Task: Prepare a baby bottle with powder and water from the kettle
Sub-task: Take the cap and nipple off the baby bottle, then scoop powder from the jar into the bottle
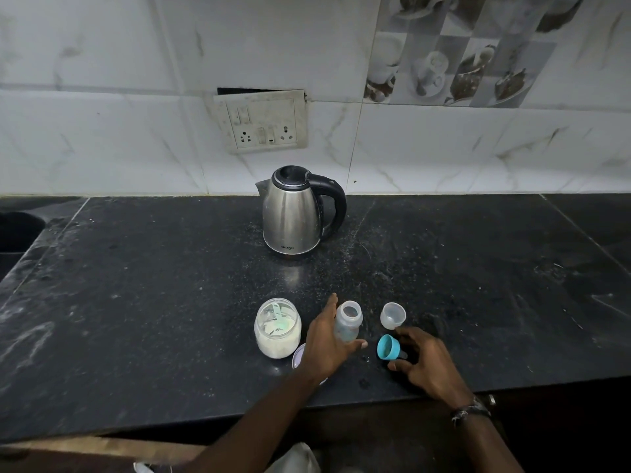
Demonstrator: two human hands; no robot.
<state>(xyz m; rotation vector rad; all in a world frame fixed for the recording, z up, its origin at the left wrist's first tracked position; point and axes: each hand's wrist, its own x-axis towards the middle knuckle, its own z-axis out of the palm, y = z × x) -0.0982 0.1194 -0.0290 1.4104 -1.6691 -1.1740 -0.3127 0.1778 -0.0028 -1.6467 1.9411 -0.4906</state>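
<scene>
An uncapped clear baby bottle (348,321) stands near the front of the black counter (153,302). My left hand (324,346) holds it from the left, thumb in front and fingers behind. Lying on its side to the right is the teal bottle collar (388,347), with my right hand (426,361) curled round it. Just behind that sits the clear bottle cap (393,315), mouth up. To the left is an open jar of white powder (277,327) with a pale scoop inside. Further back, by the wall, a steel kettle (295,213) with a black handle stands lid closed.
The jar's lid (298,356) lies on the counter under my left wrist. A switch and socket plate (261,122) hangs on the tiled wall above the kettle. A sink edge (20,230) shows at the far left. The counter's front edge runs just below my forearms.
</scene>
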